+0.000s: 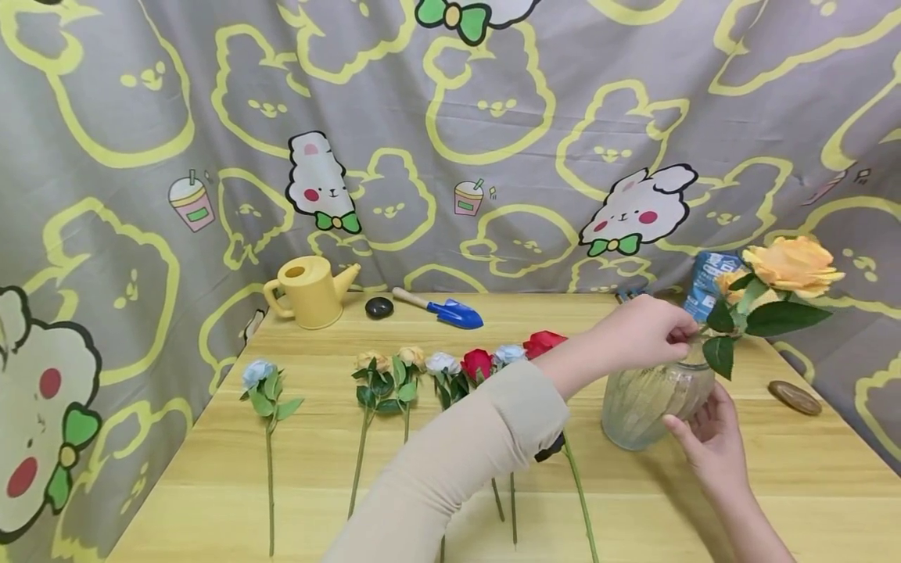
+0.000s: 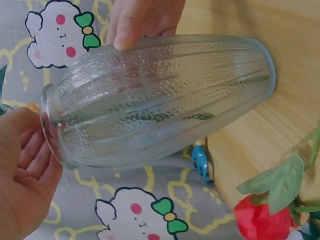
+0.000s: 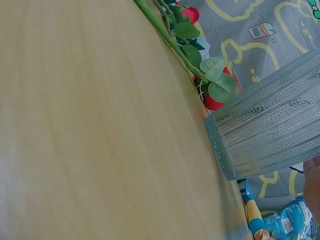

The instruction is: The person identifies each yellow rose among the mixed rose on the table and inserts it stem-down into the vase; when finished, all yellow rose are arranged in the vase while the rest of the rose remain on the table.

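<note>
A ribbed clear glass vase (image 1: 655, 403) leans on the right side of the table. My left hand (image 1: 651, 335) crosses over to its mouth and pinches the stem of an orange rose (image 1: 791, 267), whose bloom and dark leaves stick out to the right. Through the glass, the green stem (image 2: 150, 117) shows inside the vase in the left wrist view. From the right, my right hand (image 1: 712, 442) holds the vase's side, thumb in front. Only a sliver of that hand (image 3: 313, 187) appears in the right wrist view.
Several roses lie in a row, including a light blue rose (image 1: 259, 374) and a red rose (image 1: 477, 364). Along the back are a yellow watering can (image 1: 313, 293), a black stone (image 1: 379, 307), a blue trowel (image 1: 454, 313) and a blue packet (image 1: 707, 285). A brown stone (image 1: 795, 397) lies right.
</note>
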A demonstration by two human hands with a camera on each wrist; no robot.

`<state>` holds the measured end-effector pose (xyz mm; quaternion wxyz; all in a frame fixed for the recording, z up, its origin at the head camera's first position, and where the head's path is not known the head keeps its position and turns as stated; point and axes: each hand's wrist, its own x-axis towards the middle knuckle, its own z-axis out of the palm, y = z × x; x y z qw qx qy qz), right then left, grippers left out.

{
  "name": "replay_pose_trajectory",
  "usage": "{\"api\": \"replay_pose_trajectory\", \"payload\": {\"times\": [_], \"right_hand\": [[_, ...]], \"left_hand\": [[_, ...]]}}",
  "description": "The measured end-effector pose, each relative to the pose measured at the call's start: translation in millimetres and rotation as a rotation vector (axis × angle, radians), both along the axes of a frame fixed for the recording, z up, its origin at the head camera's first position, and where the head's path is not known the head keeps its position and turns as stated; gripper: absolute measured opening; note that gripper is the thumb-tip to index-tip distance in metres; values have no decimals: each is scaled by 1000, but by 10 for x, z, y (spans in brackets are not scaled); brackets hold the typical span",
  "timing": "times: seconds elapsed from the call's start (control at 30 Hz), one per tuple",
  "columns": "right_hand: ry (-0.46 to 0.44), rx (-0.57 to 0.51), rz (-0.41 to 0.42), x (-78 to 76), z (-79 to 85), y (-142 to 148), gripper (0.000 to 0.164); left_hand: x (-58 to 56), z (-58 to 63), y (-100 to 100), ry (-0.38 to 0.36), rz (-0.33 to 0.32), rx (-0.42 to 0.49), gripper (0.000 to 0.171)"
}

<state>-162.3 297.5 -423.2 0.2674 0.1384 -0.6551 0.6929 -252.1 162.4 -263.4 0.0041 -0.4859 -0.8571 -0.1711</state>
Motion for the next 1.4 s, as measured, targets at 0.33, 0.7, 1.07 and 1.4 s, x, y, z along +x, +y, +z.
{"api": "replay_pose_trajectory", "payload": {"times": [0.33, 0.7, 1.07, 1.4], "right_hand": [[48, -45, 36, 4, -11, 4, 69], [13, 0, 40, 5, -4, 26, 69], [44, -32, 55, -8, -10, 9, 68], [37, -50, 16, -4, -25, -7, 69]], "left_hand": [[49, 3, 92, -3, 48, -38, 14], [120, -5, 184, -13, 56, -63, 14], [128, -10, 234, 3, 91, -34, 14], [127, -6, 190, 21, 103, 23, 27]]}}
